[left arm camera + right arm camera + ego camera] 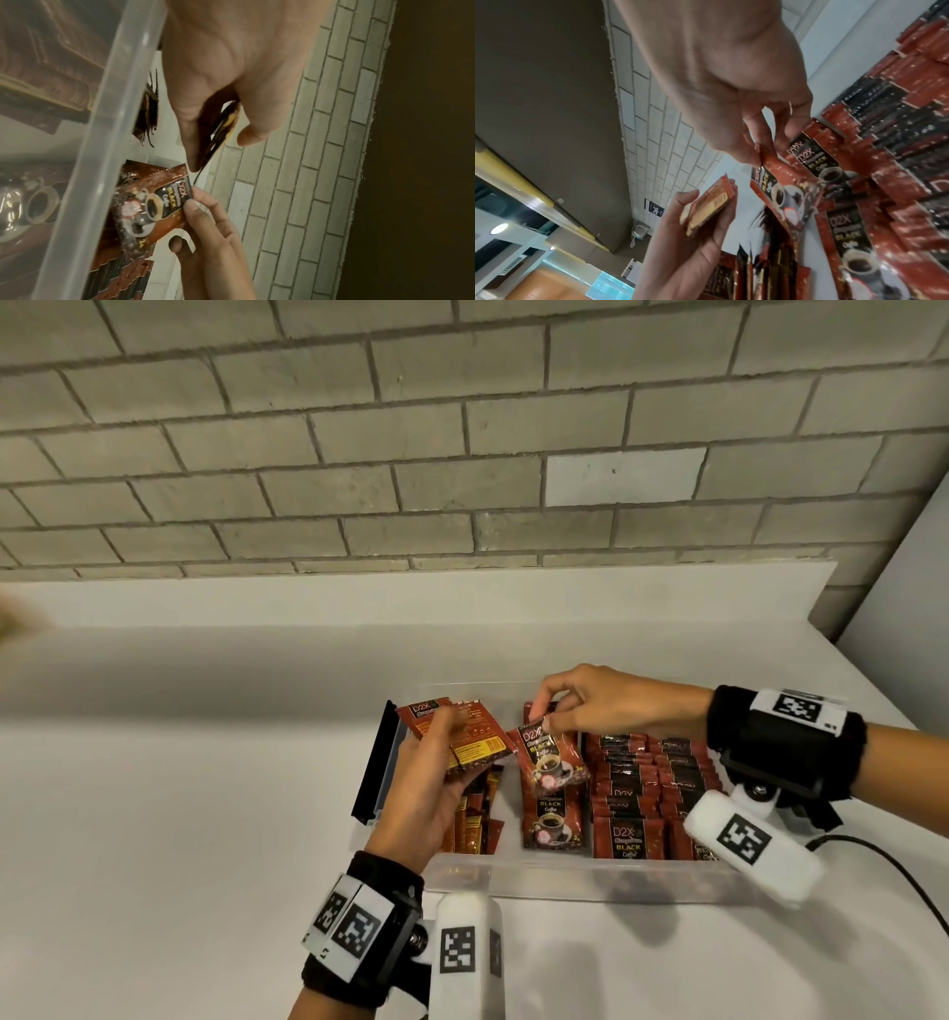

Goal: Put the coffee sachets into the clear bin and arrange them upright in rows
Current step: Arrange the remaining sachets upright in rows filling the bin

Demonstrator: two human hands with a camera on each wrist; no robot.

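A clear bin [513, 875] stands on the white counter. Rows of upright red-and-black coffee sachets [647, 778] fill its right part. My left hand [447, 737] hovers over the bin's left end and grips a small stack of sachets [462, 737], seen edge-on in the left wrist view [223, 125]. My right hand [544, 719] pinches the top corner of a single sachet [552, 760], which hangs tilted over the bin's middle. In the right wrist view that sachet [782, 192] hangs from my right hand [765, 154], beside the left hand's stack [711, 203].
A black strip [375, 762] leans against the bin's left side. Loose sachets [477, 819] stand unevenly in the bin's left part. A brick wall [462, 454] rises behind the counter [205, 814]. A black cable [898, 875] runs at the right.
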